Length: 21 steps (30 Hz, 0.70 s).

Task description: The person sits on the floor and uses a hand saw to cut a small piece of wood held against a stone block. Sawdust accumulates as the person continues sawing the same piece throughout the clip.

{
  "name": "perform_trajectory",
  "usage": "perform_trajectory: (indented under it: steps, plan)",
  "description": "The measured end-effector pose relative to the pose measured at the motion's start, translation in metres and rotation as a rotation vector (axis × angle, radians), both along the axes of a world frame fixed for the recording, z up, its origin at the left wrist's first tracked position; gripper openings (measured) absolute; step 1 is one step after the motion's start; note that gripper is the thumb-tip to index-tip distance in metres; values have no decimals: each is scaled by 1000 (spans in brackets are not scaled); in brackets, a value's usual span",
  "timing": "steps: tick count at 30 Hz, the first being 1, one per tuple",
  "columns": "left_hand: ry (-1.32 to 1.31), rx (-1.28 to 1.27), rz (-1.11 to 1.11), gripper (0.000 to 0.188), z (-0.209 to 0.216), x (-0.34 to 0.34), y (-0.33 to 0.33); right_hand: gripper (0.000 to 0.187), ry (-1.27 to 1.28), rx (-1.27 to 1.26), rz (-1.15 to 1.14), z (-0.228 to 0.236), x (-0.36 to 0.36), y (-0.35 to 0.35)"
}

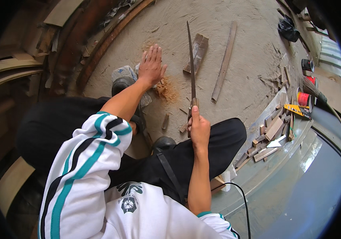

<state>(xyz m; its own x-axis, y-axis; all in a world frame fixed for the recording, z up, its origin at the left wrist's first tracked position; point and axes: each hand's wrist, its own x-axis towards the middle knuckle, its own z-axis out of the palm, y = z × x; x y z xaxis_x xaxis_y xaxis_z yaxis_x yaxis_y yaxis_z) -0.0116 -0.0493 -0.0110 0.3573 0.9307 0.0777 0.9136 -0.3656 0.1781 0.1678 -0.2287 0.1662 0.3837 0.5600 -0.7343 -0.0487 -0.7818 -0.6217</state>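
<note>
My right hand point(199, 127) is wrapped round the handle of a handsaw point(192, 75), whose long, narrow, dark blade points away from me. To the left, my left hand point(150, 67) is stretched out with fingers extended and holds nothing. It is over or beside a whitish, plastic-looking bundle point(123, 73), partly hidden by my arm and shoe; whether the palm touches anything cannot be seen. Orange-brown sawdust point(167, 91) lies just beside that hand. Behind the blade, a short brown wood piece point(199, 51) rests on the floor. Farther right lies a long thin wood strip point(224, 61).
Small wood offcuts point(272, 129) are heaped at my right, near a yellow-and-black package point(298, 110) and a red spool point(303, 99). A black plastic bag point(288, 30) sits far right. Boards point(13, 65) stack up on the left. One black cable point(245, 199) curves beside my right arm.
</note>
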Motion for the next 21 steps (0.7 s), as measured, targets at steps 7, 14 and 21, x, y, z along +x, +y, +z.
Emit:
perform_trajectory:
  steps: [7, 14, 21]
  plan:
    - [502, 14, -206, 64, 35, -1, -72, 59, 32, 80, 25, -24, -4, -13]
    - [-187, -231, 97, 32, 64, -2, -72, 70, -150, 131, 169, -53, -34, 0]
    - [-370, -160, 675, 37, 25, 6, 0, 77, -81, 53, 226, -55, -63, 9]
